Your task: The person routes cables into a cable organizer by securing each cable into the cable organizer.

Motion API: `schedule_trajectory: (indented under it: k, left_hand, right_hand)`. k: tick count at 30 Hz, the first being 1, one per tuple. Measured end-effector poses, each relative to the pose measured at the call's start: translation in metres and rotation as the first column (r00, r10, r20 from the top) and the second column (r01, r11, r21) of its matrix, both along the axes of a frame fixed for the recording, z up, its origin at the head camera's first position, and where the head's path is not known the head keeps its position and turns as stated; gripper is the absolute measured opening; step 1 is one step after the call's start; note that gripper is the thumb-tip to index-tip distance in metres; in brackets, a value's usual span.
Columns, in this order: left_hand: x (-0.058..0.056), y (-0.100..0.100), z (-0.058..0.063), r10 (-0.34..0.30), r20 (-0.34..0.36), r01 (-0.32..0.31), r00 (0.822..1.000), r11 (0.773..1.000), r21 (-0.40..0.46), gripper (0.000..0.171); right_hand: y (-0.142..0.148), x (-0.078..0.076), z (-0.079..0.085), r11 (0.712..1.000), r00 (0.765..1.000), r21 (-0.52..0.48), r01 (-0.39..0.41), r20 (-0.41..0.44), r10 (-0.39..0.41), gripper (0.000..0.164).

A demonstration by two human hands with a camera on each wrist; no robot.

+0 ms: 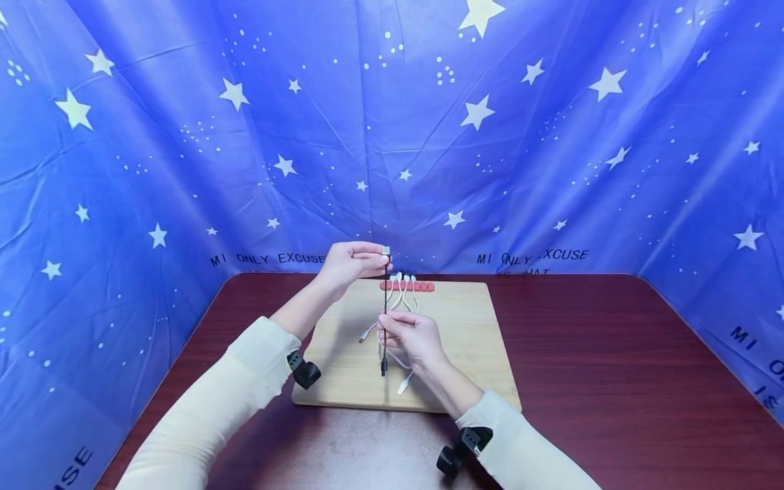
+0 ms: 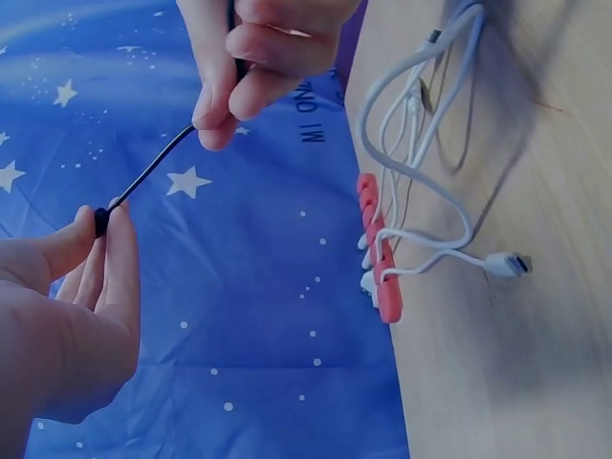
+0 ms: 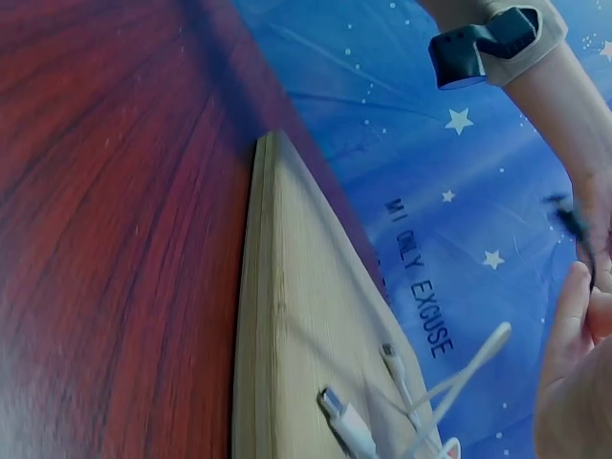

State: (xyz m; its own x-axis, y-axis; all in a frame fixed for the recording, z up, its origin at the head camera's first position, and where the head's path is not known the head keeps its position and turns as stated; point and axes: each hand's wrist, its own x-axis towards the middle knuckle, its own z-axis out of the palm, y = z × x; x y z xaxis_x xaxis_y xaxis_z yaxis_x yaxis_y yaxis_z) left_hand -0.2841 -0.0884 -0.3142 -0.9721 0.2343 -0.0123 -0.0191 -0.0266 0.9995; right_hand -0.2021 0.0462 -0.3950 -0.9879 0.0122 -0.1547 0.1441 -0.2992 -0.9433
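Note:
A short black USB cable [image 1: 385, 294] hangs upright between both hands above a wooden board. At its top end, my left hand [image 1: 352, 265] pinches the plug between thumb and fingers. Lower down, my right hand [image 1: 418, 339] pinches the cord, and the small black connector [image 1: 384, 367] dangles below its fingers. In the left wrist view the cord [image 2: 158, 163] bends slightly between the hands. Behind them, a red cable organizer [image 1: 422, 287] sits along the board's far edge with several white cables [image 2: 411, 167] in its slots; their loose ends lie toward the front.
The light wooden board [image 1: 465, 340] lies on a dark red wood-grain table [image 1: 588, 367]. Two white cable ends, one a USB plug [image 1: 404, 385], rest on the board's front half. A blue star-patterned curtain [image 1: 367, 136] surrounds the table's back and sides. Each sleeve carries a black wrist camera [image 1: 304, 371].

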Motion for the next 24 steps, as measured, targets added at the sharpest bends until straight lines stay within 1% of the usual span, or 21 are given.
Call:
schedule_trajectory:
  k: [4, 8, 13, 19, 24]
  left_hand:
    - [-0.006, 0.004, -0.002, 0.006, 0.000, -0.006, 1.000, 1.000, 0.010, 0.034]
    - [-0.010, 0.008, -0.004, 0.007, 0.008, -0.007, 1.000, 0.999, 0.035, 0.034]
    - [-0.015, 0.013, -0.004, 0.015, 0.026, -0.017, 1.000, 0.998, 0.065, 0.033]
    - [-0.023, 0.016, -0.004, 0.026, 0.049, -0.029, 0.998, 0.998, 0.058, 0.032]
    - [-0.028, 0.020, -0.007, 0.021, 0.056, -0.024, 0.998, 0.998, 0.049, 0.033]
  right_hand:
    - [0.004, 0.000, -0.001, 1.000, 1.000, -0.005, -0.010, 0.002, 0.010, 0.031]
    - [0.010, 0.001, -0.003, 0.999, 1.000, 0.017, -0.029, 0.005, 0.029, 0.034]
    - [0.019, 0.006, -0.008, 0.997, 0.998, 0.041, -0.062, 0.031, 0.061, 0.035]
    - [0.030, 0.008, -0.012, 0.993, 0.994, 0.067, -0.094, 0.064, 0.089, 0.036]
    - [0.039, 0.009, -0.016, 0.985, 0.986, 0.089, -0.148, 0.092, 0.139, 0.042]
